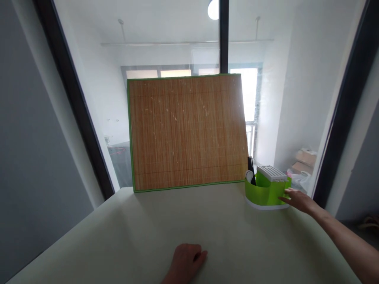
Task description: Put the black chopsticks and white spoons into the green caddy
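Hands well apart: the left hand [186,258] sits curled at 6 o'clock, how tightly I cannot tell; the right hand [299,200] reaches to 4 o'clock, at the right end of the lime-green desk organizer [262,193], clamped or not I cannot tell. The counter [222,225] stretches to an upright bamboo mat [186,132] at 12; its left edge slants past 8.

I am facing a pale tabletop [207,221] that is stretching toward a glass partition [171,53] edged and split by dark bars [224,35]. Beyond it I am seeing white walls [310,79], a glowing round ceiling light [213,10], daylight coming through a window [250,94], and cardboard boxes [306,157] sitting low at the right. Gray walls [35,157] are flanking me.
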### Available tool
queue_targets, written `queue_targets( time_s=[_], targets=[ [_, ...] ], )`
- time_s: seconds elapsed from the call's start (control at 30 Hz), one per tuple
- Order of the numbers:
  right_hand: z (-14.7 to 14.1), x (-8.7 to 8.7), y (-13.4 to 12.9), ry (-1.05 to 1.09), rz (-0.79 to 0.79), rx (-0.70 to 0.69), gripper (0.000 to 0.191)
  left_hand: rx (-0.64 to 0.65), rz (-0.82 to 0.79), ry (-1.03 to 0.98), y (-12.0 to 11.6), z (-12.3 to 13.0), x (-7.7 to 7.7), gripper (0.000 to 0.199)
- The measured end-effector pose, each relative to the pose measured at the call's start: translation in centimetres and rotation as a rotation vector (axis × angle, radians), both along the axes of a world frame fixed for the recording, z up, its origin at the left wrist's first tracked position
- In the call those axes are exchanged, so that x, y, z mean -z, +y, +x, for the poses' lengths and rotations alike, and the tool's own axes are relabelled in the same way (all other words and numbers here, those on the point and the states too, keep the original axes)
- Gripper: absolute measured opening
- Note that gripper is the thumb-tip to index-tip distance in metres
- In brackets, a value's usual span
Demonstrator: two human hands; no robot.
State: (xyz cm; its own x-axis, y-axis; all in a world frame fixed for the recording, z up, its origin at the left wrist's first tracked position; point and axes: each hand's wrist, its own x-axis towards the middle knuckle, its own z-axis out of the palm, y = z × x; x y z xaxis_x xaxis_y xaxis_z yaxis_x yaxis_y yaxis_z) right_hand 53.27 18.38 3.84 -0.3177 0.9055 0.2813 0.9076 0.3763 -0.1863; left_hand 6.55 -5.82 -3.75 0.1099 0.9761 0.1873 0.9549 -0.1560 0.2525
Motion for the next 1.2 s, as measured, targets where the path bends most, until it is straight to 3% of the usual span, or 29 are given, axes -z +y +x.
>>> queue_targets(
  time_s=[0.27, 0.37, 0.47, 0.53, 0.6, 0.73, 0.83, 0.97, 1.07, 1.2],
  targets=[
    [0.5, 0.0, 0.1, -0.011, 0.007, 0.055, 0.037, -0.021, -0.026, -0.005, 0.1, 0.0, -0.1, 0.041],
    [0.4, 0.1, -0.7, -0.021, 0.049, 0.118, 0.047, -0.024, -0.040, -0.003, 0.2, 0.1, -0.2, 0.040],
    [-0.2, 0.1, -2.5, -0.020, 0.166, 0.174, 0.060, -0.026, -0.046, -0.013, 0.2, 0.1, -0.2, 0.040],
    [-1.5, 0.1, -4.5, -0.011, 0.345, 0.210, 0.056, -0.028, -0.040, -0.019, 0.3, 0.1, 0.0, 0.041],
    [-3.6, 0.2, -6.7, 0.009, 0.440, 0.249, 0.046, -0.026, -0.031, -0.016, 0.3, 0.0, 0.1, 0.041],
    [-10.4, 1.1, -11.1, 0.091, 0.473, 0.148, 0.027, -0.027, -0.019, -0.006, 0.3, 0.1, 0.2, 0.042],
    [-16.6, 2.5, -14.1, 0.107, 0.338, -0.152, 0.016, -0.037, -0.025, 0.007, 0.2, 0.2, -0.1, 0.042],
    [-23.8, 4.7, -17.3, 0.050, 0.307, -0.468, 0.011, -0.045, -0.031, 0.031, 0.1, 0.3, -0.4, 0.042],
    [-27.3, 6.2, -18.7, 0.028, 0.285, -0.553, 0.009, -0.059, -0.034, 0.056, 0.1, 0.4, -0.4, 0.041],
    [-29.1, 7.3, -19.6, -0.044, 0.224, -0.594, 0.011, -0.057, -0.054, 0.090, 0.1, 0.2, -0.2, 0.038]
  ],
)
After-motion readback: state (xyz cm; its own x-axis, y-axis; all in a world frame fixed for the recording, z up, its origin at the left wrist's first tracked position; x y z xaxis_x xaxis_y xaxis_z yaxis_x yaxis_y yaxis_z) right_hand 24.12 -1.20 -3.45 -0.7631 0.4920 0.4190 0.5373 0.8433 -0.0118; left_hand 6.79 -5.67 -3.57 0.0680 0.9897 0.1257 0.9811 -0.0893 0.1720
